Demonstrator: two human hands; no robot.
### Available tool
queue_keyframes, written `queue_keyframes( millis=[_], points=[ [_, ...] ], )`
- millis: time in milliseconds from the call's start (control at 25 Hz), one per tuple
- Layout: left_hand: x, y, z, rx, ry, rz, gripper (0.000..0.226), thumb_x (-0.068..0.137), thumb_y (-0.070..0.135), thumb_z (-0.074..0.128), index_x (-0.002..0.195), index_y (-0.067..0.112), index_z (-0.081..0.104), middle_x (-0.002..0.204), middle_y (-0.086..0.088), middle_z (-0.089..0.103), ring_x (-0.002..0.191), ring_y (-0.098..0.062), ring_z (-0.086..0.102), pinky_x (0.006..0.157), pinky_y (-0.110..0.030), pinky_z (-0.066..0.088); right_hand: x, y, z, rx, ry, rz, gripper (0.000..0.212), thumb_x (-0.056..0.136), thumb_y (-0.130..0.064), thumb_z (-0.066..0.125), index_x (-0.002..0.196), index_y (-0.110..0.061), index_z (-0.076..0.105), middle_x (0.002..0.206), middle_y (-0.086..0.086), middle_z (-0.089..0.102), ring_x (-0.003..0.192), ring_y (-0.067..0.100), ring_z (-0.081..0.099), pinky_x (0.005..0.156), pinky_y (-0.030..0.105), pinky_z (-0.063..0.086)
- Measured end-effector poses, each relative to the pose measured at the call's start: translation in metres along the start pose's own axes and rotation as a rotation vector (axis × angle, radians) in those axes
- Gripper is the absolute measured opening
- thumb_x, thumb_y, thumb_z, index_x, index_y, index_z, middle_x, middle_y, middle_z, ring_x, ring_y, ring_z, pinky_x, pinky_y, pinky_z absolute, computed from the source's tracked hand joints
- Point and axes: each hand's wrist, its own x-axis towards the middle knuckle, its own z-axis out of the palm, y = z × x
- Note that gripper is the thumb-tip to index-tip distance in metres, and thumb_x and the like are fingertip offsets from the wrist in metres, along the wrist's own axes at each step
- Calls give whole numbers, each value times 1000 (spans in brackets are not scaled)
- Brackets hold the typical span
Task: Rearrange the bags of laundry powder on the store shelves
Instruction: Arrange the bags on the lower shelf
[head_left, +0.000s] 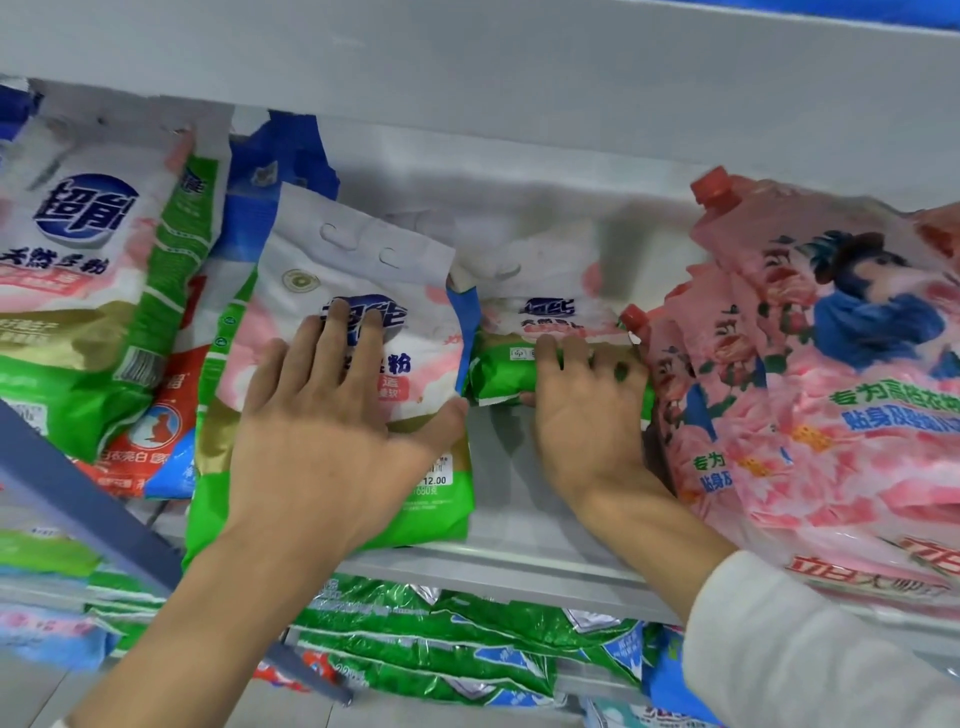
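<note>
We are laying our left fingers (332, 332) straight and spread, pressing flat on the face of the front bag (358, 260), with nothing clenched there. Our right fingers (571, 358) are curling over the green bottom fold of the rear bag (540, 291), thumb tucking underneath, so that one we are grasping.

Working outward, the left hand (322, 431) is covering the middle of the front bag. That bag is leaning back with its top at twelve o'clock and its foot on the shelf (519, 519) lip at six. The right hand (587, 415) is reaching in at three o'clock of the left, deeper into the shelf.

Here is what matters. The rear bag is lying at twelve o'clock from our right fingers, its long axis running twelve to six, straight at us, and the right hand is plainly the nearer one. Pink pouches (831, 389) are crowding in at three o'clock, just beside the wrist. We are judging the pull should go toward six o'clock, into the bare strip of shelf.
</note>
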Motion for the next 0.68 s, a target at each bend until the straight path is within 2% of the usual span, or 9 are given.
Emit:
queue_keyframes(
  millis=[80, 120, 280, 320, 400, 480, 560, 600, 680],
  points=[
    [0, -2, 0, -14, -6, 3, 98, 80, 79, 33, 149, 11, 45, 157, -15, 40, 145, -30, 38, 119, -47, 28, -26, 0, -17, 43, 8, 26, 40, 75, -9, 48, 109, -9, 69, 97, 17, 65, 82, 37, 64, 77, 49, 50],
    [-1, -3, 1, -17, -8, 9, 99, 80, 80, 31, 149, 10, 45, 157, -15, 40, 145, -30, 38, 119, -47, 28, -43, 3, -26, 63, 9, 18, 42, 72, -9, 46, 108, -9, 68, 94, 16, 62, 80, 36, 62, 75, 49, 48],
    [-1, -9, 1, -48, -7, 35, 98, 80, 79, 34, 148, 10, 47, 156, -15, 42, 144, -30, 40, 119, -47, 28, -87, 16, -58, 181, -154, -86, 67, 45, -18, 88, 109, -18, 68, 96, 6, 62, 84, 35, 61, 70, 46, 52],
    [-1, -9, 0, -57, -17, 22, 98, 78, 79, 35, 148, 11, 46, 156, -14, 41, 144, -30, 40, 119, -47, 27, -88, 19, -65, 213, -216, -98, 70, 46, -25, 92, 112, -21, 67, 100, 5, 61, 87, 34, 61, 70, 47, 53],
    [1, -1, -7, -95, -67, -39, 97, 76, 76, 34, 148, 13, 44, 157, -13, 40, 146, -31, 36, 120, -50, 24, -75, 27, -85, 281, -375, -136, 58, 74, -47, 83, 123, -28, 58, 114, 0, 53, 107, 30, 55, 81, 46, 53],
    [2, 17, -8, -156, -82, -38, 81, 79, 58, 38, 145, 12, 46, 154, -17, 41, 145, -36, 34, 119, -59, 23, -51, 36, -95, 454, -567, -84, 28, 98, -56, 51, 115, -33, 53, 115, -4, 47, 117, 24, 48, 89, 42, 46],
    [-1, 37, -4, -207, -75, 131, 57, 82, 40, 47, 135, 24, 59, 151, -11, 48, 144, -33, 40, 114, -69, 22, -20, 34, -86, 604, -558, -3, 19, 104, -41, 44, 104, -28, 58, 110, 0, 53, 113, 29, 54, 84, 38, 44],
    [-1, 43, -1, -189, -67, 204, 43, 85, 44, 50, 123, 35, 67, 149, -2, 52, 142, -27, 44, 113, -71, 22, -4, 29, -74, 636, -456, -10, 19, 102, -31, 47, 114, -28, 61, 120, 4, 57, 119, 31, 54, 90, 38, 45],
    [1, 45, 4, -154, -86, 225, 36, 82, 70, 50, 95, 49, 76, 143, 9, 57, 139, -18, 48, 112, -69, 22, 28, 14, -51, 615, -432, -67, 47, 98, -19, 47, 144, -29, 48, 154, 11, 41, 144, 29, 35, 114, 40, 33]
  ],
)
